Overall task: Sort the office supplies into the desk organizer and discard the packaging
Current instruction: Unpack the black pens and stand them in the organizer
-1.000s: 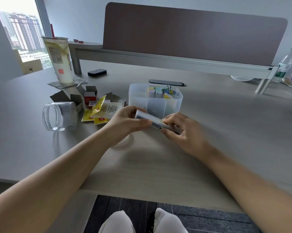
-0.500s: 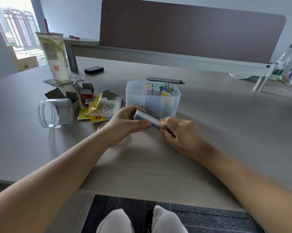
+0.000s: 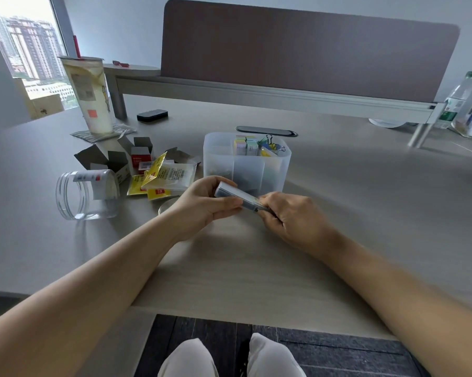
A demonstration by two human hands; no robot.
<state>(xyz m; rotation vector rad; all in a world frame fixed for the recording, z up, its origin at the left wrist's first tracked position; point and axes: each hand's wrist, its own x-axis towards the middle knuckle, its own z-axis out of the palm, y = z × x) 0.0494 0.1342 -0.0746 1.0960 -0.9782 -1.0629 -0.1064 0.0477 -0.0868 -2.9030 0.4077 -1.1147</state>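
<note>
Both hands wrapped around one slim grey box [image 3: 239, 197], held just above the desk [image 3: 365, 202], right in front of the organizer [image 3: 247, 163]. Left hand [image 3: 202, 204] gripping the far-left end, thumb along the near side, fingers curled over the top; right hand [image 3: 289, 217] pinching the near-right end, fingertips [image 3: 262, 206] working at what looks like the flap. Grip firm on both sides, nothing released.

Long axis running from upper left down to lower right, tilted so the right end sits lower and nearer. Open end, if any, hidden under the right hand; cannot tell whether the flap is already loose.

Risks, as a guess: contents sliding out of the lower right end once the flap gives, scattering over the desk or off its near edge. Too hard a tug, and a box torn or jerked out of the left hand. A swing forward, and a knock against the organizer, already holding sticky notes [image 3: 245, 144] and binder clips [image 3: 270, 144]. To the left, a heap of wrappers [image 3: 164, 176], opened cartons [image 3: 112, 159] and a tipped jar [image 3: 86, 194], not yet discarded, easy to mix with fresh supplies.
</note>
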